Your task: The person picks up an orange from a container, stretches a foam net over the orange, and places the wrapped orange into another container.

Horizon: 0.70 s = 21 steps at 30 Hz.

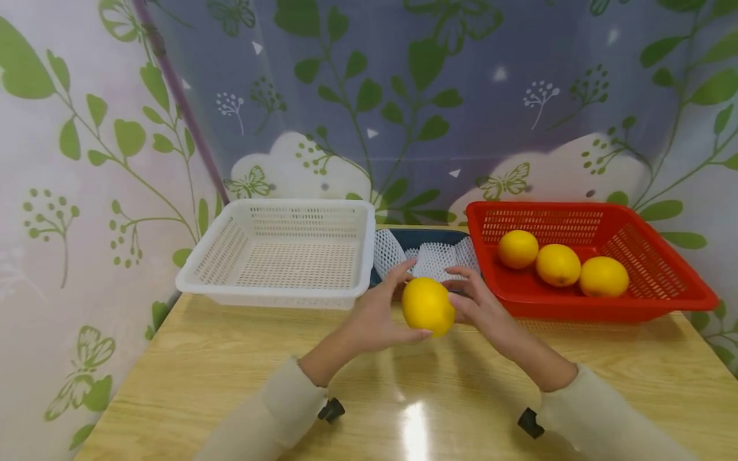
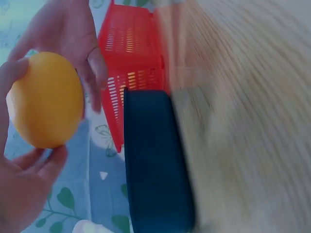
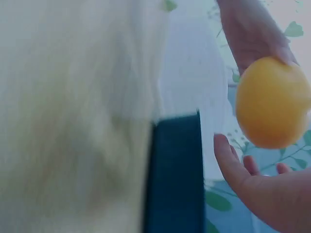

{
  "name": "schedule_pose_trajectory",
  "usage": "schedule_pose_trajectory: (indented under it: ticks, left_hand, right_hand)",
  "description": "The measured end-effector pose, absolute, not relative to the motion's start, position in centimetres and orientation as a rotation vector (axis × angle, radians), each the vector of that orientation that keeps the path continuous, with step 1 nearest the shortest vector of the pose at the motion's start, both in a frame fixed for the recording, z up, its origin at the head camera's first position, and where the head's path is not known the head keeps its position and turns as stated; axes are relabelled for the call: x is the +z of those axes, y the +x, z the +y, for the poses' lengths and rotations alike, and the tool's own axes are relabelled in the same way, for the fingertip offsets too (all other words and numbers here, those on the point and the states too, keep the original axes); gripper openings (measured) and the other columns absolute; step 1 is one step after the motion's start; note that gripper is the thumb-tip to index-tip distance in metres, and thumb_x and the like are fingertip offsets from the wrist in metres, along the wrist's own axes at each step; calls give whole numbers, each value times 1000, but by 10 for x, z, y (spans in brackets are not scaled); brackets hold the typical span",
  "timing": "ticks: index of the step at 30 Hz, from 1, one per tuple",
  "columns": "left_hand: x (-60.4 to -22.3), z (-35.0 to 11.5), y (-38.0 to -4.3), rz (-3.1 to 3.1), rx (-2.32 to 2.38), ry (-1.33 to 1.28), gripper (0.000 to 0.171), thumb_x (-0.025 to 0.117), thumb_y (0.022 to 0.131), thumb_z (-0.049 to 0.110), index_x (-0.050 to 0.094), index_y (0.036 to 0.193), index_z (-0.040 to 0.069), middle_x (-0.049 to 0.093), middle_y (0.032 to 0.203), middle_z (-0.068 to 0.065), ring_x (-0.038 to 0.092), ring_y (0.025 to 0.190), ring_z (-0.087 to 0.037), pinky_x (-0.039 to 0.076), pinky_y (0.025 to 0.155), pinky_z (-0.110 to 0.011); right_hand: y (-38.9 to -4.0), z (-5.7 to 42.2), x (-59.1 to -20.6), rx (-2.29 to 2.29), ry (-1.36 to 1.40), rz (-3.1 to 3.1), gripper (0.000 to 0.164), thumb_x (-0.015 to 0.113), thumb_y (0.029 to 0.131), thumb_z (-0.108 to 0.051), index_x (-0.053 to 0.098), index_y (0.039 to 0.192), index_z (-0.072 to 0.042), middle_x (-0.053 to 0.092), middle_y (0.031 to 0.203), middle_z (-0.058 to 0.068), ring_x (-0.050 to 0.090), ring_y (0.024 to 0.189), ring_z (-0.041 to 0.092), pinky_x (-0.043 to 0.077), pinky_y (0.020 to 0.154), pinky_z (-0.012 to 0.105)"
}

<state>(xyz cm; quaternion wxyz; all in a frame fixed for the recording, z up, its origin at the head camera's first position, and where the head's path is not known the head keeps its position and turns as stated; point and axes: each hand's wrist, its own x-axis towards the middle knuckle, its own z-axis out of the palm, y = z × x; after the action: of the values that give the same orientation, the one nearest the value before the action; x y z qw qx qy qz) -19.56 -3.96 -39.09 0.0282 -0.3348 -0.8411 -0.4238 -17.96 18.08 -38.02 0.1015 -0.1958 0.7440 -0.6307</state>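
A yellow orange [image 1: 428,306] is held above the table, in front of the blue tray. My left hand [image 1: 377,314] grips it from the left, thumb on the near side; in the left wrist view the thumb and fingers of the left hand [image 2: 24,189] press on opposite ends of the orange [image 2: 47,99]. Close on its right side is my right hand [image 1: 481,307], fingers loosely bent. The right wrist view has the right hand [image 3: 272,196] spread below the orange [image 3: 273,103], with a gap between them. White foam net sleeves [image 1: 435,259] lie in the dark blue tray [image 1: 412,238].
To the left stands a white perforated basket [image 1: 277,298] with nothing visible inside. A red basket [image 1: 576,310] at the right holds several fruits, among them an orange [image 1: 558,264]. All stand on a wooden table [image 1: 242,365] against a leaf-patterned cloth [image 1: 346,77].
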Motion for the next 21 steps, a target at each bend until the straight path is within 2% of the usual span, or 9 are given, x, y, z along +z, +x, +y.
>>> schedule_pose_trajectory:
  ticks: [3,6,9,13,15,18,21]
  left_hand:
    - [-390,-42,-194,-2459,-983,-1182,99,77,65,45,20,143,24,46,130,1,48,114,-14,41,96,-30]
    - [-391,-45,-195,-2320,-823,-1293,93,79,66,39,27,140,16,43,134,-1,43,119,-16,36,100,-28]
    - [-393,-45,-196,-2233,-751,-1360,90,80,65,36,30,137,15,42,134,-2,41,120,-16,34,102,-26]
    - [-395,-47,-197,-2271,-722,-1372,91,77,68,41,25,139,16,37,138,-5,37,124,-18,34,102,-29]
    - [-395,-49,-196,-2395,-868,-1337,98,75,68,46,16,143,21,30,143,-4,35,127,-20,36,101,-32]
    - [-393,-52,-195,-2517,-1508,-1236,100,73,71,47,7,144,30,19,147,-3,32,130,-24,39,98,-39]
    - [-391,-55,-196,-2407,-2135,-1057,93,73,74,41,11,143,34,17,148,-3,34,129,-26,43,94,-38]
  right_hand:
    - [-181,177,-381,-1885,-419,1958,55,43,95,-31,16,136,-6,32,133,22,49,106,29,46,89,41]
    - [-183,175,-384,-1889,-396,1831,56,43,95,-29,17,136,-1,36,129,18,52,101,24,47,88,37]
    - [-186,176,-387,-1875,-408,1801,54,45,95,-24,22,136,2,42,124,13,55,99,22,48,87,35]
    - [-189,175,-389,-1869,-439,1840,53,48,93,-20,26,135,3,44,124,15,55,100,24,48,86,36]
    - [-189,174,-390,-1874,-433,1905,53,51,92,-20,29,134,2,43,127,16,53,102,26,48,87,36]
    - [-187,171,-393,-1833,-463,2135,55,61,87,-21,34,131,-3,43,128,16,51,104,27,48,88,37]
    - [-182,168,-396,-1697,-611,2474,62,73,77,-22,39,127,-8,48,123,10,52,103,25,49,86,38]
